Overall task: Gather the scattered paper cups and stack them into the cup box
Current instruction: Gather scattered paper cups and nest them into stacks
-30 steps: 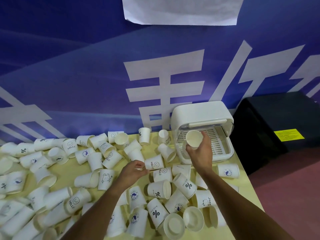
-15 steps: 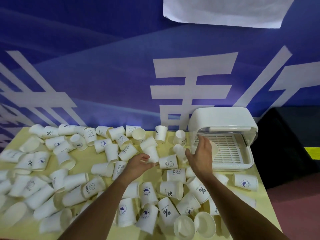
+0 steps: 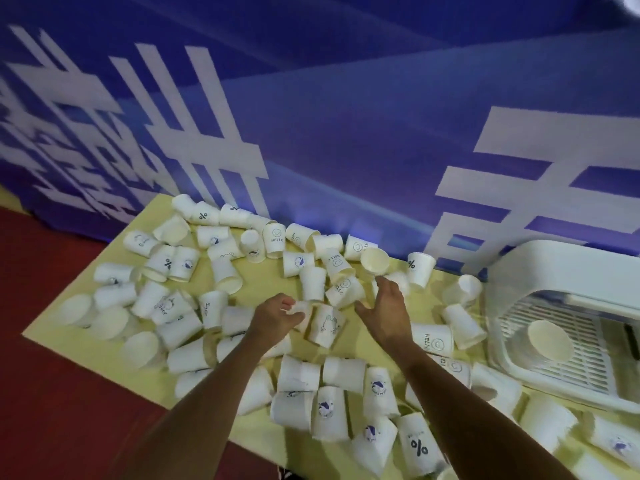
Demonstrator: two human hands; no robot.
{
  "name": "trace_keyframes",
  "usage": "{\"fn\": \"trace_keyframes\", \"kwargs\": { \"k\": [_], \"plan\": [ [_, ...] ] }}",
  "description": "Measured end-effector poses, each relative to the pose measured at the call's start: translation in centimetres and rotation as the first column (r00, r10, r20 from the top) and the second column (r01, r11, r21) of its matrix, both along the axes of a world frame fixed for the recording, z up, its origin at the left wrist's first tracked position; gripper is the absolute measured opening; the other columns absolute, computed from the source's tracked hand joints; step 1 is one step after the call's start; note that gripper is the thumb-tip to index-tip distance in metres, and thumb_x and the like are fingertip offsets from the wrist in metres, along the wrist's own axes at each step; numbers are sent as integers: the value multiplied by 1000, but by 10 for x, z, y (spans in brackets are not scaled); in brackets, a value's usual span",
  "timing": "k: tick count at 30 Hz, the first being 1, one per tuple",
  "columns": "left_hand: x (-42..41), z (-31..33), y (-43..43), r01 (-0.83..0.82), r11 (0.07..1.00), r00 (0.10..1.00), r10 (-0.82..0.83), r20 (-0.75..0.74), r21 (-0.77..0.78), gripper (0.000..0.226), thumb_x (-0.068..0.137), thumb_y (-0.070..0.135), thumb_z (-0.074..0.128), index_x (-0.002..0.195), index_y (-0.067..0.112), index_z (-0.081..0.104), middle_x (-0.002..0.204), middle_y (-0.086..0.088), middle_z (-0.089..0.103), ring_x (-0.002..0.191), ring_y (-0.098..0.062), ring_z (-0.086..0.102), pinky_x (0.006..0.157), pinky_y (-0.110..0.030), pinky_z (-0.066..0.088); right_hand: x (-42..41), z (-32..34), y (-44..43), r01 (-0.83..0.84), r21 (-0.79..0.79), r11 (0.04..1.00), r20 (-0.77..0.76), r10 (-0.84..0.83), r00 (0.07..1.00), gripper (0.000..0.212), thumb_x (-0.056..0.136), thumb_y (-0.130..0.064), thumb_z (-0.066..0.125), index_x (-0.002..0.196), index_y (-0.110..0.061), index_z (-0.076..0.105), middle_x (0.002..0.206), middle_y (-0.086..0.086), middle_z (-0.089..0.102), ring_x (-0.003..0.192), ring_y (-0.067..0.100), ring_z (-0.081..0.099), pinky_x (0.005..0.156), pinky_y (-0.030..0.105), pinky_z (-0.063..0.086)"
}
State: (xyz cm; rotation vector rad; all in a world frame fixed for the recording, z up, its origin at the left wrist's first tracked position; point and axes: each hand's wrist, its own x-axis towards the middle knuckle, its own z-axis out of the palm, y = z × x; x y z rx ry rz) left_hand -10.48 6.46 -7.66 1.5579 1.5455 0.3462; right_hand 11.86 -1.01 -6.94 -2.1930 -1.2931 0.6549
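the paper cups (image 3: 327, 408) are thin white cones with rolled rims and small blue prints: a percent sign, "hello" with a smiley, a little whale. most lie on their sides in a loose heap, some showing their cream insides. the cup box (image 3: 554, 271) sits at the right end of the table, glossy white plastic with rounded corners, a raised hood and a slatted tray. a lone cup (image 3: 549, 341) rests on that tray, mouth towards us.

the left hand (image 3: 277, 315) has its fingers curled round a small cup (image 3: 302, 309) lying among the others near the middle of the heap. the right hand (image 3: 384, 313) is just beside it, empty, fingers loosely spread above the cups.

the table (image 3: 104, 348) has a smooth pale yellow top. behind it hangs a blue banner (image 3: 346, 133) with big white block lettering, creased like cloth. the floor (image 3: 52, 393) to the left is dull red.
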Motion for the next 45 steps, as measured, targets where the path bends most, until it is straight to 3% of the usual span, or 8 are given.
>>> {"fn": "trace_keyframes", "kwargs": {
  "k": [4,12,19,24,31,36,40,45],
  "plan": [
    [-27,-16,20,44,999,995,-44,-89,3,39,78,27,78,113,13,65,116,-5,65,106,-18,61,91,-28,49,-30,-22,17,23,-76,997,-31,-26,999,66,85,-37,73,137,-8,47,131,13,55,120,32,53,99,42,47],
    [-29,-47,53,218,976,968,-218,-128,-10,60,75,28,74,131,23,55,133,2,51,123,-15,47,103,-31,40,-44,-59,53,279,-216,935,-162,-317,935,66,83,-40,77,123,5,50,122,24,61,119,39,54,100,44,45],
    [-10,-60,68,509,856,808,-512,-291,-90,78,73,37,74,142,28,40,145,5,39,136,-20,31,109,-39,31,-49,-74,80,401,-283,871,-202,-463,863,83,86,-50,73,130,12,40,133,29,55,125,40,53,102,41,42],
    [-3,-65,70,554,822,754,-562,-339,-132,78,73,29,72,143,29,37,141,4,42,135,-21,31,107,-39,30,-55,-74,88,465,-301,833,-250,-539,804,81,91,-40,71,137,13,29,140,27,50,128,38,51,102,37,40],
    [-1,-66,66,545,837,750,-509,-422,-39,73,72,35,73,137,28,43,131,4,48,128,-21,38,102,-38,33,-51,-77,89,534,-276,799,-384,-601,700,75,78,-30,83,128,0,36,128,19,57,115,37,58,97,44,51],
    [2,-53,60,497,867,789,-442,-427,21,72,68,44,74,132,29,45,126,3,51,123,-23,40,101,-39,35,-40,-66,68,525,-165,835,-441,-538,718,69,67,-30,86,120,-7,49,114,12,64,105,30,64,92,47,54],
    [14,-35,51,398,913,853,-333,-403,89,74,66,52,75,129,26,48,122,2,55,120,-25,45,98,-40,38,-26,-44,42,489,-107,866,-494,-473,729,83,75,-23,83,141,-6,36,120,10,64,107,25,63,96,40,52],
    [50,-11,34,375,916,897,-321,-305,139,75,62,61,74,124,25,51,119,3,61,113,-25,53,96,-43,44,1,-15,5,432,-6,902,-527,-369,765,81,81,-24,80,145,-16,32,115,2,65,102,19,66,90,37,56]
  ]
}}
